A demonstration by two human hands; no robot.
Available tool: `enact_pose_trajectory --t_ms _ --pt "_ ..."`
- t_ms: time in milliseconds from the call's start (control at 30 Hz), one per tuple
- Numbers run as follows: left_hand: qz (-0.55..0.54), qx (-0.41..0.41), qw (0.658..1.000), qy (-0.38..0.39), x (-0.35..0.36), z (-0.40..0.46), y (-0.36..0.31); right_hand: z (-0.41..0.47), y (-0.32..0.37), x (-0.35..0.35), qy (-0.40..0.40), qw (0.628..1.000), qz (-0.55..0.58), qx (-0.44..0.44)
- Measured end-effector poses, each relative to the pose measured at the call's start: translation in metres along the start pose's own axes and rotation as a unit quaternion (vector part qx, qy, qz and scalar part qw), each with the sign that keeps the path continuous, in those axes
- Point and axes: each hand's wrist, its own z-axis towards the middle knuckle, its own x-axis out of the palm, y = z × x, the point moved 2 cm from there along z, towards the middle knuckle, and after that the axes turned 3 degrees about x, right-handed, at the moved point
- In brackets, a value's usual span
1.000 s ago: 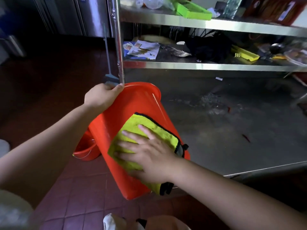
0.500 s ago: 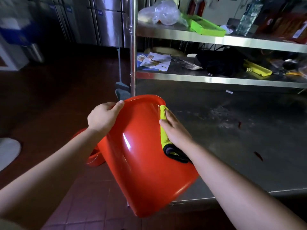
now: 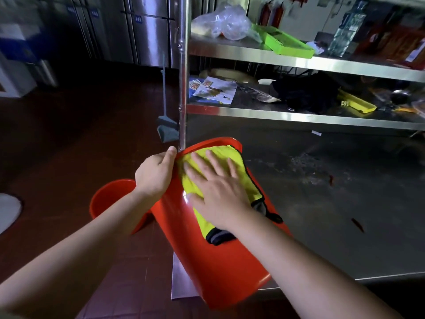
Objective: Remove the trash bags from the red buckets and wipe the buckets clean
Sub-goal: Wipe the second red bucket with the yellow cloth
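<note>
My right hand lies flat, fingers spread apart, pressing a yellow cloth with black edging against the outer wall of a red bucket. My left hand is closed on the far end of that bucket, thumb uppermost just beside the cloth. The bucket lies tilted on its side, its far end at the steel post of a shelf rack and its near end over the front corner of the steel desk. The cloth covers the upper part of the wall; one black-trimmed corner hangs below my wrist. A second red bucket stands on the dark tiled floor, just left of the first and partly hidden by my left forearm. Beyond, the lower shelf carries printed papers and a dark bundle; the upper shelf carries a green tray and a clear plastic bag. A dustpan leans left of the post.
</note>
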Motion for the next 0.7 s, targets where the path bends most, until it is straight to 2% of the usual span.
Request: enact_pose_trajectory --t_ms 133,233,300,400,467,500,533,633,700 --pt "-0.052 -0.026 0.998 -0.015 -0.002 -0.01 0.013 0.015 -0.039 0.002 0.046 0.987 0.127 0.089" --pt "-0.099 -0.034 0.994 -0.029 -0.007 -0.016 0.024 0.02 -0.063 0.009 0.061 0.958 0.244 0.135" --pt "-0.119 -0.028 0.992 -0.04 -0.01 -0.023 0.031 0.024 -0.076 0.016 0.071 0.928 0.319 0.177" --pt "-0.139 -0.017 0.989 -0.052 -0.014 -0.03 0.04 0.034 -0.09 0.02 0.112 0.855 0.425 0.275" --pt "-0.161 -0.021 0.985 -0.057 -0.014 -0.035 0.045 0.039 -0.089 0.018 0.135 0.823 0.454 0.314" --pt "-0.178 -0.028 0.982 -0.059 -0.013 -0.038 0.048 0.041 -0.086 0.017 0.131 0.829 0.443 0.316" --pt "-0.2 -0.036 0.977 -0.059 -0.01 -0.041 0.051 0.042 -0.082 0.013 0.122 0.854 0.405 0.303" --pt "-0.273 -0.047 0.96 -0.047 0.004 -0.052 0.055 0.041 -0.059 0.002 0.095 0.957 0.194 0.196" --pt "-0.302 -0.049 0.952 -0.016 0.012 -0.055 0.054 0.031 -0.037 -0.002 0.076 0.985 0.081 0.133"
